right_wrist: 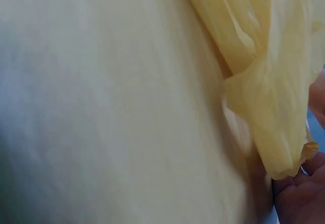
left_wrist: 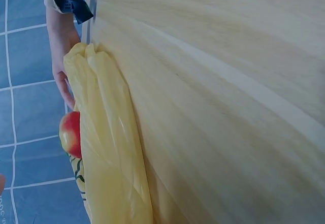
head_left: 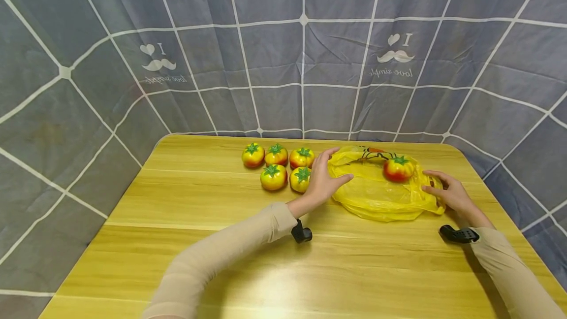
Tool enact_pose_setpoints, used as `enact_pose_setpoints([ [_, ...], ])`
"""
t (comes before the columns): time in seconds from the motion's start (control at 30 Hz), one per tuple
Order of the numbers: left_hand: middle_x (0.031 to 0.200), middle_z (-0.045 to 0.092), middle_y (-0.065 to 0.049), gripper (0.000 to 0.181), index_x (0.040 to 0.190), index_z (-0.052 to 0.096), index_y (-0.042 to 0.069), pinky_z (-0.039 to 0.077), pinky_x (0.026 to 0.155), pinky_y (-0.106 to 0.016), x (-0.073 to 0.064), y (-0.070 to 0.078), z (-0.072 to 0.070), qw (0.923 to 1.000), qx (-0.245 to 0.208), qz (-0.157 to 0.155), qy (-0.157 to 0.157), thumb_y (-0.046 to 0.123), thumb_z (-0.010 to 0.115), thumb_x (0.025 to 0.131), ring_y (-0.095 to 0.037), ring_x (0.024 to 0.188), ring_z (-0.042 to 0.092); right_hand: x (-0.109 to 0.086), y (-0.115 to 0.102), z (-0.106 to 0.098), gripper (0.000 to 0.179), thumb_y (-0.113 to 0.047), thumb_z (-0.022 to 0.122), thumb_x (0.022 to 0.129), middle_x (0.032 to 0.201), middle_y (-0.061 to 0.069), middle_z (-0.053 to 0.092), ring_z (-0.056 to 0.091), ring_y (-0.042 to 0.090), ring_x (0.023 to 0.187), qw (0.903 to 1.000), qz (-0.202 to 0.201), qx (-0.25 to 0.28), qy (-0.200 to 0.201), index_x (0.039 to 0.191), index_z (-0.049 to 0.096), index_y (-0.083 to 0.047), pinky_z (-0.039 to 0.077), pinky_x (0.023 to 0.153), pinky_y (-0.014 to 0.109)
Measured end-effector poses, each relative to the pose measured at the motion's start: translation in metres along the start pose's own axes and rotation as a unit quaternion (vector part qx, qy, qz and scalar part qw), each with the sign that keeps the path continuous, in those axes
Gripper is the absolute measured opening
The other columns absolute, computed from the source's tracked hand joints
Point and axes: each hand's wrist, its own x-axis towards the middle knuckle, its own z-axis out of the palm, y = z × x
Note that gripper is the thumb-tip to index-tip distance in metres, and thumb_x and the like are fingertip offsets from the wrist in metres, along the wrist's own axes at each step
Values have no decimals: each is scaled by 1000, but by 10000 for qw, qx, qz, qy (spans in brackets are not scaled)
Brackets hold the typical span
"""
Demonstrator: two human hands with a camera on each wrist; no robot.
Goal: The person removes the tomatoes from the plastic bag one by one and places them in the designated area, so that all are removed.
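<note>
A yellow plastic bag point(head_left: 376, 203) lies spread on the table, its mouth wide and its edges crumpled. On its right part rests one red-and-yellow tomato point(head_left: 397, 170) with a green leafy top. My left hand point(head_left: 322, 178) is at the bag's left edge, fingers extended and thumb pointing right over the bag. At the right edge is my right hand point(head_left: 454, 196), thumb and fingers spread apart by the crumpled plastic. In the right wrist view the right hand point(right_wrist: 302, 196) appears just beside a gathered end of the bag point(right_wrist: 279, 112).
Several similar tomatoes point(head_left: 273, 177) sit in two rows on the wooden table point(head_left: 186, 201), left of the bag. One is partly hidden behind the left hand. A grey curtain point(head_left: 274, 53) with white grid lines hangs behind and at both sides.
</note>
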Motion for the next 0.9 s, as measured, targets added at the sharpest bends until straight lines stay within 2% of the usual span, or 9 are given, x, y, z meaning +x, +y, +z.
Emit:
enact_pose_setpoints([
  [0.1,141,49,-9,68,139,44,9,39,106,-41,3,0,6,10000,25,-2,14,17,77,80,-27,127,44,0,0,0,54,-23,65,92,108,-39,39,42,-2,74,9999,-77,-102,28,135,47,4,39,55,19],
  [0.13,140,49,-8,68,139,44,10,39,106,-40,4,0,8,10000,47,-23,20,17,77,80,-27,127,45,0,0,0,54,-23,65,92,108,-39,39,42,-2,73,9999,-94,-107,29,135,48,4,39,55,19],
  [0.33,139,51,-7,67,138,46,13,39,106,-38,9,2,19,9996,238,-118,44,19,79,79,-26,127,46,0,1,1,54,-21,65,92,105,-39,40,42,5,55,9999,-116,-19,-3,134,46,6,40,46,23],
  [0.73,141,49,-7,68,138,46,11,38,108,-36,23,2,41,9992,312,-244,-20,19,79,79,-25,131,43,-1,4,2,52,-19,66,91,103,-39,42,43,1,63,9999,-141,13,48,133,47,6,39,49,21],
  [0.9,142,48,-7,69,138,46,12,39,108,-35,30,2,50,9988,388,-304,-71,20,80,79,-25,132,42,-2,2,2,53,-20,66,92,101,-37,44,42,7,51,9999,-111,-26,5,134,46,6,40,43,24],
])
